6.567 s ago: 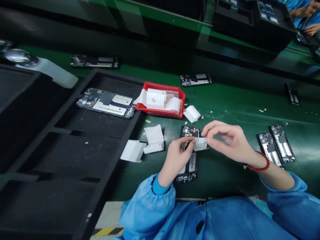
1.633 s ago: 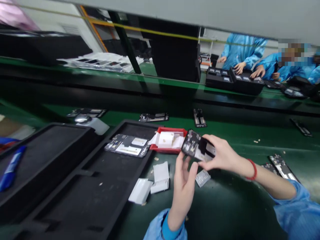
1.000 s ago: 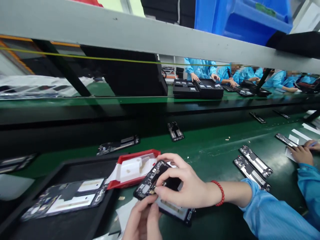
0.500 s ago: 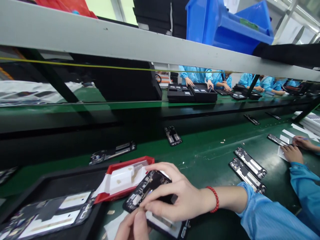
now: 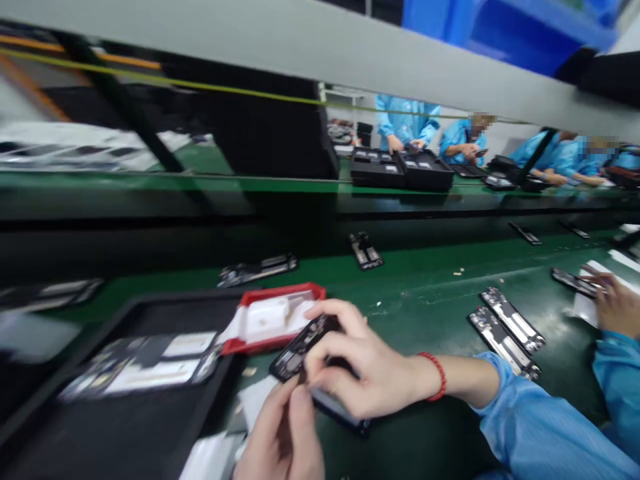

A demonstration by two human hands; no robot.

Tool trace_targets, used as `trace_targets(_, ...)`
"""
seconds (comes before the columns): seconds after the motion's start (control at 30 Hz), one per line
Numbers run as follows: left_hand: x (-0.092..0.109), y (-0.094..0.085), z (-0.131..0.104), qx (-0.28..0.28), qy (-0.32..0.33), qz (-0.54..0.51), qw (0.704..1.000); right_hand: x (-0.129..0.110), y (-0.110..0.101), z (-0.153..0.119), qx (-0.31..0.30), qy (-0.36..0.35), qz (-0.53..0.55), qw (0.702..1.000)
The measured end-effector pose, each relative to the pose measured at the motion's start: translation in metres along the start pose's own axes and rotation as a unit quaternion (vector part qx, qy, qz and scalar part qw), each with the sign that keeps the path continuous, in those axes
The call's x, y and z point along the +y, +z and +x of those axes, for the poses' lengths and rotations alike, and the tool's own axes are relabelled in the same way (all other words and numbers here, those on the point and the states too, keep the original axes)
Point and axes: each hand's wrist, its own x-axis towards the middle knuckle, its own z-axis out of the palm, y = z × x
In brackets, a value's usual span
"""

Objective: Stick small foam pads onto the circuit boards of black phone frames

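Note:
An opened phone body with exposed circuitry lies at a slant under my hands. My right hand, with a red bead bracelet at the wrist, reaches across it. One finger rests by the phone's far edge, while the thumb and another finger close together. Their tips meet those of my left hand, which is pinched just in front. Whatever is between the fingertips is too small and blurred to name. Beyond the phone stands a red tray with a white liner and small tan pieces.
A black tray at left holds another phone body. Two phone bodies lie at right beside a co-worker's hands. More lie along the back strip, including one phone body. A grey shelf beam crosses above.
My view has swung, so more of the black tray shows and the bench sits differently in frame. My hands stay together over the phone, fingertips still pinched.

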Motion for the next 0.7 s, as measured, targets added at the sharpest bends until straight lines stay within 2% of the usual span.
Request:
trace_targets(0.07,0.010,-0.007,-0.001,-0.010,-0.029,-0.040,0.999,0.007,-0.006,0.006,0.035,0.038,0.030,0.998)
trace_targets(0.13,0.017,-0.012,-0.002,0.036,-0.053,-0.048,0.997,0.028,-0.006,0.024,0.063,0.091,0.028,0.993)
trace_targets(0.17,0.020,-0.013,-0.002,0.059,-0.069,-0.057,0.994,0.041,-0.002,0.037,0.058,0.107,0.024,0.992)
trace_targets(0.23,0.022,-0.014,-0.003,0.096,-0.105,-0.090,0.986,0.069,0.014,0.064,0.005,0.114,0.016,0.993)
trace_targets(0.3,0.021,-0.014,-0.003,0.108,-0.140,-0.136,0.975,0.092,0.034,0.087,-0.066,0.110,-0.003,0.992)
trace_targets(0.37,0.020,-0.013,-0.002,0.105,-0.162,-0.169,0.967,0.107,0.049,0.101,-0.122,0.107,-0.025,0.986)
trace_targets(0.43,0.021,-0.012,0.000,0.106,-0.165,-0.182,0.963,0.115,0.054,0.104,-0.144,0.107,-0.043,0.983)
trace_targets(0.57,0.029,-0.006,0.002,0.095,-0.154,-0.168,0.969,0.109,0.034,0.090,-0.104,0.102,-0.052,0.988)
trace_targets(0.63,0.036,-0.003,0.000,0.090,-0.144,-0.153,0.974,0.089,0.017,0.073,-0.059,0.095,-0.045,0.993)
trace_targets(0.7,0.044,0.000,-0.003,0.092,-0.129,-0.137,0.978,0.060,0.002,0.051,0.008,0.094,-0.040,0.995)
